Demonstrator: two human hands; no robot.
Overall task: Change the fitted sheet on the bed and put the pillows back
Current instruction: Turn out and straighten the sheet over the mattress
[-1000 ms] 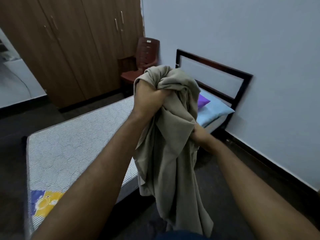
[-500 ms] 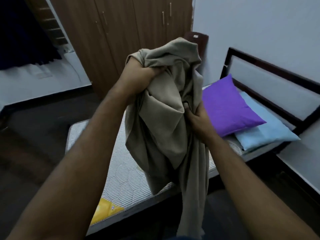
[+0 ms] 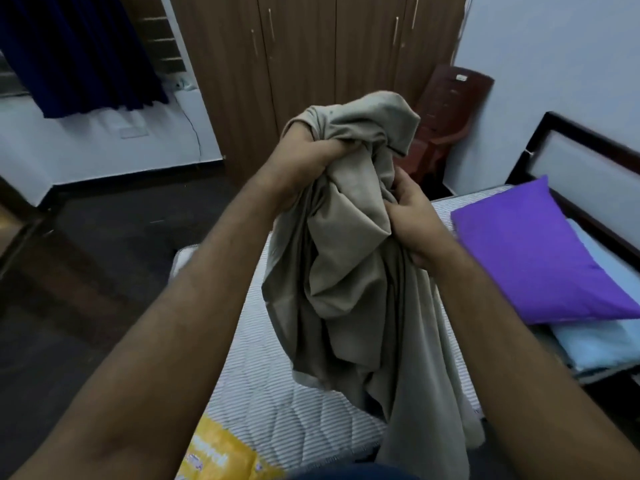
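Mattress [image 3: 277, 386] is bare — old sheet off, new one not on yet. Beige fitted sheet [image 3: 349, 271] hangs bunched above the mattress's near edge; left hand [image 3: 304, 168] fists the top wad, right hand [image 3: 412, 220] pinches a fold lower down. Next, likely: find a corner, spread it out. Purple pillow [image 3: 533, 251] on blue pillow [image 3: 595, 344] at the right headboard [image 3: 588, 157] end — in the way. Chair [image 3: 446, 112], wardrobe [image 3: 311, 64] far.

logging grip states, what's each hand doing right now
Left hand: grips the top of the bunched beige sheet.
Right hand: holds a fold of the same sheet, lower down.
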